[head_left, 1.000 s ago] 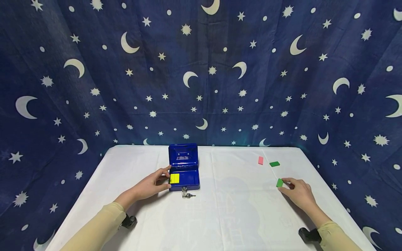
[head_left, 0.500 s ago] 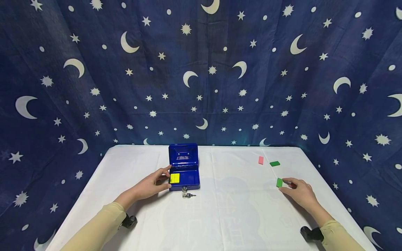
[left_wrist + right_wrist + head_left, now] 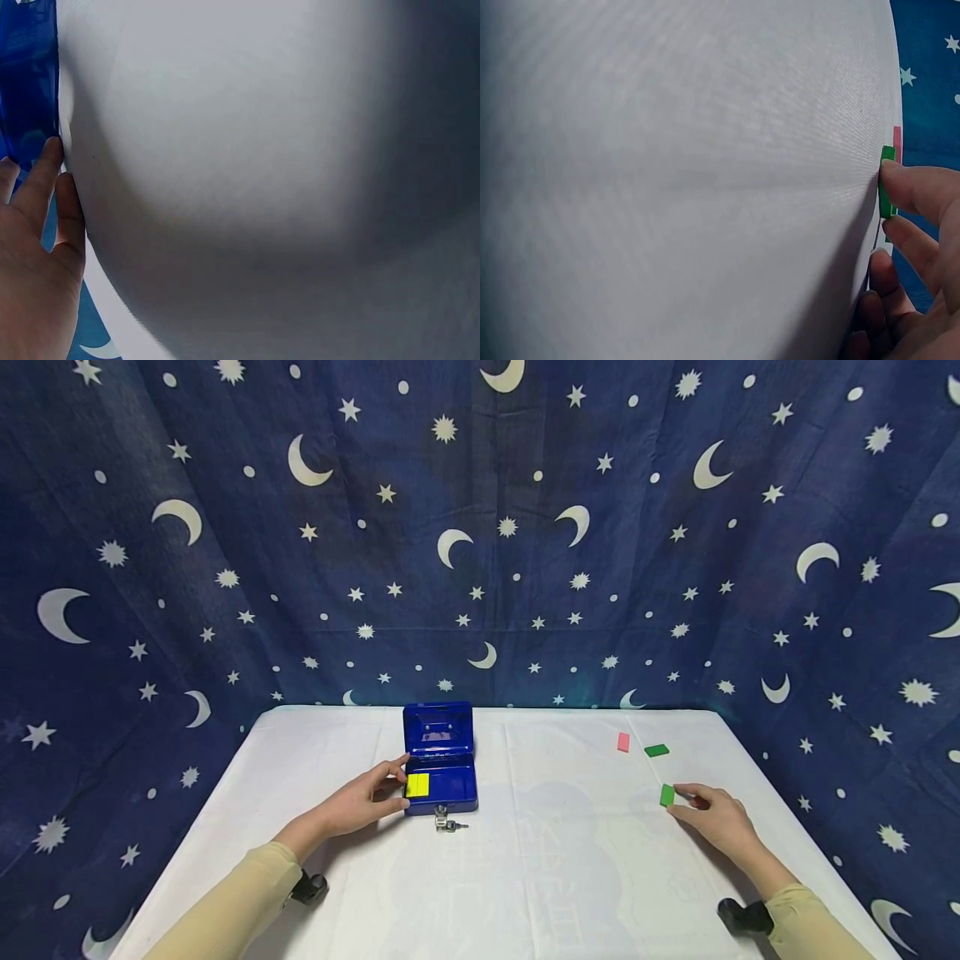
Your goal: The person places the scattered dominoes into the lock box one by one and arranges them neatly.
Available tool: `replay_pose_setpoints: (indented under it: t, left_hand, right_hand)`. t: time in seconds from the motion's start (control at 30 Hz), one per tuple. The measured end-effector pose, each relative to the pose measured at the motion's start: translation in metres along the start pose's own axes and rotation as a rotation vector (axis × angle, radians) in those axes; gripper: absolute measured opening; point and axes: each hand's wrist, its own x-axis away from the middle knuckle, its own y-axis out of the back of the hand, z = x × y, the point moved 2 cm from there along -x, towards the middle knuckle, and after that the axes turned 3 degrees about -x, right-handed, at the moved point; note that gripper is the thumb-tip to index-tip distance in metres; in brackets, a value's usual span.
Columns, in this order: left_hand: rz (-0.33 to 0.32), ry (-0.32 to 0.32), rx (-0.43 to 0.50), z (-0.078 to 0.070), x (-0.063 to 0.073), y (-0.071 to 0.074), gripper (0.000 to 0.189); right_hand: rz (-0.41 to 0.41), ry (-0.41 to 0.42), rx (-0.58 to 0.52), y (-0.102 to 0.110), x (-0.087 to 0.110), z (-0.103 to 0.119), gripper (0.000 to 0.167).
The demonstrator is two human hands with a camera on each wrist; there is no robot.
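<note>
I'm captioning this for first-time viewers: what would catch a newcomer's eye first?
The dark blue moon-and-star curtain behind the white table dominates. Then comes the open blue cash box, slightly left of centre, with yellow blocks inside. Further right, the right hand pinches a green block.

The left-wrist view cuts off the box point(image 3: 30, 97). The right hand point(image 3: 718, 822) partly hides the near block point(image 3: 886, 198).

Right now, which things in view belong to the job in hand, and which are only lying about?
Belonging, it seems:
Open shiny blue box, touched by the left hand
Bright green rectangular block, pinched by the right hand
Yellow rectangular blocks inside the box

Apparently just lying about:
Pink rectangular block, untouched
Dark green rectangular block, untouched
Silver metal lock, at the box's front
</note>
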Motion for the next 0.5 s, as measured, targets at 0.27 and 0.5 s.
replay_pose_setpoints:
  t: [0.27, 0.5]
  left_hand:
    - [-0.001, 0.006, 0.005, 0.0002, -0.0009, -0.0005, 0.036]
    - [0.007, 0.006, 0.016, 0.0003, -0.0006, 0.0000, 0.036]
  right_hand:
    - [-0.011, 0.004, 0.018, -0.0028, -0.0025, -0.0043, 0.067]
    - [0.008, -0.005, -0.004, -0.0031, -0.0039, -0.0039, 0.068]
